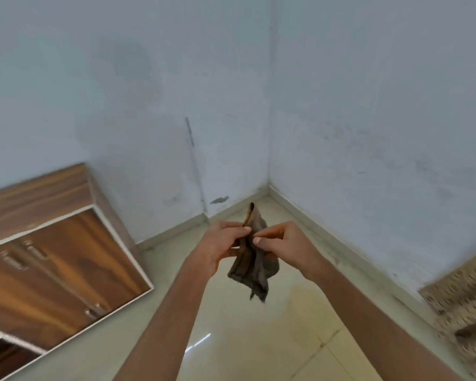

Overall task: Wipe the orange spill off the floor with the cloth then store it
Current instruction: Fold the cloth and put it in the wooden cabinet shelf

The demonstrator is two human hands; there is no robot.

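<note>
Cloth [252, 266]: dark, crumpled, held in mid-air in front of the body, above the floor near the room's corner; lower end hanging loose, upper edge standing up between the hands.
Left hand [220, 247]: fingers [241, 230] closed on the cloth's left edge, thumb on top, likely steadying it.
Right hand [282, 243]: fingers [259, 240] pinching a fold of the cloth from the other side, probably to gather or fold it.
Hold: two-handed and up off the floor, which suits bunching the cloth rather than wiping.
Spill [305, 295]: faint yellowish patch on the floor below and right of the cloth; only a thin film or stain as far as visible, so wiping seems mostly done.
Floor [231, 339]: pale glossy tile, light glare on it.
Cabinet [52, 265]: wooden, doors shut, at left against the wall; a likely place for storing, though not certain.
Right edge: patterned fabric, blurred, kind unclear.
</note>
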